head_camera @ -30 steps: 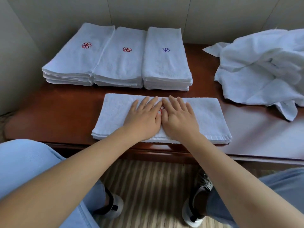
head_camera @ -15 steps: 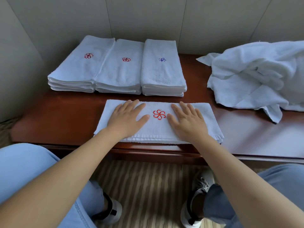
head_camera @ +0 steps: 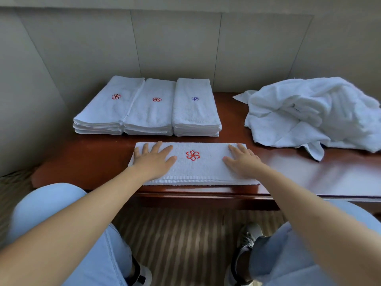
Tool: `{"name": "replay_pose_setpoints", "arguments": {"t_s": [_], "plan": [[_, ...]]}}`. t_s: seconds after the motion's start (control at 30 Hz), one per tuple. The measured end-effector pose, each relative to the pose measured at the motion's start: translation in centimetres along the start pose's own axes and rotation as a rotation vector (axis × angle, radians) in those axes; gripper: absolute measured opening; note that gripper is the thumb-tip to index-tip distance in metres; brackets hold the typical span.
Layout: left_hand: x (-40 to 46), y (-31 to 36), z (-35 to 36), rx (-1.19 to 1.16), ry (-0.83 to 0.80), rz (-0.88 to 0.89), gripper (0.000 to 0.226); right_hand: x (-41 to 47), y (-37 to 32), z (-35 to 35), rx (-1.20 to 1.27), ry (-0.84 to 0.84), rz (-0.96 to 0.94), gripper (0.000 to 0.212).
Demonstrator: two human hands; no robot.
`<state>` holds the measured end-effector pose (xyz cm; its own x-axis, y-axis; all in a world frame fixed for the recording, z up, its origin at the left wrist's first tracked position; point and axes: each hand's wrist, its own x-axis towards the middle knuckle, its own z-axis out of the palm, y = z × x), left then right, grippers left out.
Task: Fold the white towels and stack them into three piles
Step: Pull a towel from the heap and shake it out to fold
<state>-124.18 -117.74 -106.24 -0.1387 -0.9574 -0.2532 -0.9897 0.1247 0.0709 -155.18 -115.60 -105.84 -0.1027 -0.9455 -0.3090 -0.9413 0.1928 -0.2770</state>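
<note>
A folded white towel (head_camera: 198,168) with a red flower emblem lies along the table's front edge. My left hand (head_camera: 153,158) presses flat on its left end, and my right hand (head_camera: 242,159) presses flat on its right end, fingers straight. Behind it three piles of folded towels stand side by side: the left pile (head_camera: 107,108) and middle pile (head_camera: 150,110) show red emblems, the right pile (head_camera: 194,108) a blue one. A heap of unfolded white towels (head_camera: 313,112) lies at the right.
The dark red wooden table (head_camera: 309,176) stands against a grey panelled wall (head_camera: 175,44). Bare tabletop shows left of the piles and at the front right. My knees in light blue trousers and my shoes sit below the table edge over striped carpet (head_camera: 185,240).
My hands have slid apart from the towel's middle to its two ends, uncovering the red emblem. The view has tilted upward.
</note>
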Motion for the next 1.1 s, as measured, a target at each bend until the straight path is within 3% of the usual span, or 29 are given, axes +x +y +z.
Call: {"name": "replay_pose_setpoints", "arguments": {"t_s": [0.17, 0.4, 0.63, 0.77, 0.9, 0.97, 1.1], "plan": [[0.9, 5.8, -1.5, -0.008, 0.062, 0.323, 0.053, -0.1, 1.9, -4.2, 0.044, -0.157, -0.124, 0.07], [4.7, 16.4, -2.3, -0.101, 0.032, 0.57, 0.038, 0.3, 4.6, -6.7, 0.213, -0.1, -0.159, 0.047], [9.7, 21.5, -2.8, -0.254, 0.002, 0.546, 0.011, 2.1, 5.7, -6.6, 0.223, -0.036, -0.132, 0.048], [12.0, 21.9, -4.3, -0.17, -0.138, 0.429, 0.036, 2.7, 6.5, -6.5, 0.227, -0.101, -0.086, 0.06], [13.2, 22.7, -5.1, -0.104, -0.262, 0.356, 0.036, 3.0, 6.8, -6.4, 0.294, -0.113, -0.054, 0.068], [13.1, 22.6, -5.4, -0.109, -0.277, 0.375, 0.033, 2.9, 6.7, -6.2, 0.338, -0.11, -0.042, 0.062], [11.5, 21.1, -6.8, -0.228, -0.261, 0.497, 0.024, 2.2, 6.7, -5.5, 0.427, -0.173, -0.055, 0.029]]}}
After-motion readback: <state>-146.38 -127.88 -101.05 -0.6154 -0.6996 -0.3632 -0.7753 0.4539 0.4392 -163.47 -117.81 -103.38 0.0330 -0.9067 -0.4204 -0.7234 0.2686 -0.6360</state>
